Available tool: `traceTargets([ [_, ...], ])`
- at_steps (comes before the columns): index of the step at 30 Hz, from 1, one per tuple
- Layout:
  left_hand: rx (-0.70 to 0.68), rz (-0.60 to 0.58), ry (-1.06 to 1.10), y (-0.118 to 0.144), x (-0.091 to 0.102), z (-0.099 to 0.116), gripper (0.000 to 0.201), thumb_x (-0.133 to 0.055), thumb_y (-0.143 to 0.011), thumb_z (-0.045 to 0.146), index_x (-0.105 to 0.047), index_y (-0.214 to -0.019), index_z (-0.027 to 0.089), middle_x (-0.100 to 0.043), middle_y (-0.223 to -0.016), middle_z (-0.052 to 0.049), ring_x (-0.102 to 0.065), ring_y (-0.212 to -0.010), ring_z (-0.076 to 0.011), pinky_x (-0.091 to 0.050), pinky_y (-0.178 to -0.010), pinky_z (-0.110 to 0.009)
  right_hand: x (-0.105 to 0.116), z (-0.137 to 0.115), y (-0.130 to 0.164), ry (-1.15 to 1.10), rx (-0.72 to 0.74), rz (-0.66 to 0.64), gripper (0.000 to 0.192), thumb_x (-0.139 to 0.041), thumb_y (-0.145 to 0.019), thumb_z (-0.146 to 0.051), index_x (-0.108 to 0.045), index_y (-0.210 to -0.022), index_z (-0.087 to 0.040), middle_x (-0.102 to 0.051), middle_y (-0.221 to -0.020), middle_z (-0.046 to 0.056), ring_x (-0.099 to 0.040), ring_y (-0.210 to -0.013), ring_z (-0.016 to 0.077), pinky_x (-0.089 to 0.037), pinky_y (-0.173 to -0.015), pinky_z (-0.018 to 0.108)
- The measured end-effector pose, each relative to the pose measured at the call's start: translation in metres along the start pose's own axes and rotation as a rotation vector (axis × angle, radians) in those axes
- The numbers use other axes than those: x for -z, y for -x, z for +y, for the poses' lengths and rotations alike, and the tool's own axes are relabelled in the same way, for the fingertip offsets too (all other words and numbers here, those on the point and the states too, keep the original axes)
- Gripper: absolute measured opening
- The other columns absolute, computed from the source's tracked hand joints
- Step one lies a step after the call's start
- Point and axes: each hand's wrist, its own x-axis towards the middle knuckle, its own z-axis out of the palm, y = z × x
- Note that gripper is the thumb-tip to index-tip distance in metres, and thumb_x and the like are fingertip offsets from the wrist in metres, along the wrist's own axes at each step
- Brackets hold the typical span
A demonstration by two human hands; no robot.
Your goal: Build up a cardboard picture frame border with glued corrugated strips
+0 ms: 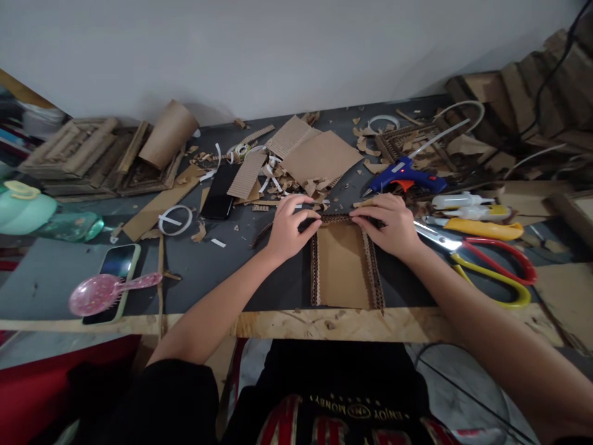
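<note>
A shallow cardboard tray (345, 266) lies at the table's front edge, with corrugated strips standing along its left, right and far sides. My left hand (293, 227) pinches the far strip (336, 219) near the left corner. At the other end of that strip, my right hand (388, 224) grips it between thumb and fingers. The near side of the tray has no raised strip. Just beyond my right hand lies a blue glue gun (405, 175) with a small red light. Scissors (482, 259) with red and yellow handles rest to the right of my forearm.
Cardboard scraps (319, 154) and white strips litter the back. A black phone (218, 194) lies left of them. Farther left are a pink hairbrush (99, 295) on another phone, a green bottle (74, 224) and stacked cardboard frames (69, 154). Small bottles (463, 200) lie right.
</note>
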Motion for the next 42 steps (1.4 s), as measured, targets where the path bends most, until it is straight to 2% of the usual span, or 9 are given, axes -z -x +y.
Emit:
traceTargets([
  [5, 0.001, 0.013, 0.011, -0.0029, -0.0048, -0.0022, 0.017, -0.066, -0.095, 0.035, -0.072, -0.086, 0.022, -0.066, -0.111, -0.007, -0.058, -0.115, -0.0246, -0.048, -0.105, -0.049, -0.0009, 0.0007, 0.0001, 0.008, -0.007, 0.013, 0.018, -0.064, -0.092, -0.037, -0.079, -0.089, -0.027, -0.077, -0.087, 0.005, -0.069, -0.086, 0.0241, -0.048, -0.082, 0.043],
  [16, -0.016, 0.026, 0.022, -0.0054, -0.0072, -0.0007, 0.014, -0.066, -0.094, 0.034, -0.072, -0.088, 0.023, -0.066, -0.11, -0.006, -0.06, -0.113, -0.0245, -0.048, -0.104, -0.05, -0.0028, -0.0017, 0.0021, 0.027, -0.007, 0.062, 0.016, -0.065, -0.09, -0.037, -0.078, -0.086, -0.029, -0.077, -0.084, 0.003, -0.069, -0.084, 0.0239, -0.048, -0.081, 0.043],
  [22, 0.034, 0.015, -0.015, -0.0063, -0.0069, -0.0008, 0.009, -0.071, -0.091, 0.03, -0.072, -0.085, 0.023, -0.068, -0.106, -0.005, -0.061, -0.11, -0.0245, -0.05, -0.101, -0.049, 0.0003, -0.0046, 0.002, 0.027, -0.03, 0.021, 0.015, -0.066, -0.089, -0.034, -0.076, -0.1, -0.03, -0.077, -0.088, 0.002, -0.07, -0.089, 0.0248, -0.048, -0.086, 0.045],
  [26, 0.031, 0.033, -0.008, -0.0063, -0.0067, -0.0001, 0.006, -0.073, -0.088, 0.028, -0.073, -0.083, 0.024, -0.068, -0.104, -0.005, -0.063, -0.107, -0.0239, -0.051, -0.099, -0.048, 0.0023, -0.0021, 0.0019, 0.055, 0.021, -0.044, 0.013, -0.064, -0.091, -0.033, -0.076, -0.088, -0.029, -0.077, -0.086, 0.002, -0.07, -0.091, 0.0248, -0.046, -0.084, 0.044],
  [31, 0.052, 0.038, 0.007, -0.0058, -0.0075, -0.0006, 0.006, -0.074, -0.087, 0.026, -0.072, -0.082, 0.023, -0.068, -0.103, -0.005, -0.063, -0.106, -0.0241, -0.051, -0.1, -0.049, 0.0023, 0.0011, 0.0025, 0.068, 0.087, -0.041, 0.015, -0.061, -0.092, -0.028, -0.077, -0.092, -0.028, -0.077, -0.094, 0.003, -0.069, -0.094, 0.0242, -0.047, -0.085, 0.043],
  [38, 0.09, 0.032, 0.006, -0.0071, -0.0084, 0.0001, 0.009, -0.076, -0.084, 0.025, -0.072, -0.078, 0.022, -0.068, -0.098, -0.004, -0.064, -0.1, -0.0233, -0.053, -0.095, -0.047, -0.0006, 0.0026, 0.0019, 0.089, 0.04, -0.035, 0.016, -0.061, -0.091, -0.029, -0.077, -0.089, -0.028, -0.076, -0.09, 0.004, -0.069, -0.093, 0.0251, -0.049, -0.081, 0.044],
  [42, 0.079, 0.039, 0.024, -0.0084, -0.0089, 0.0018, 0.01, -0.076, -0.084, 0.024, -0.07, -0.076, 0.022, -0.067, -0.092, -0.003, -0.064, -0.095, -0.0223, -0.053, -0.093, -0.047, -0.0009, 0.0045, 0.0021, 0.045, 0.039, -0.032, 0.016, -0.062, -0.089, -0.026, -0.078, -0.09, -0.028, -0.077, -0.097, 0.004, -0.069, -0.093, 0.0251, -0.051, -0.084, 0.046],
])
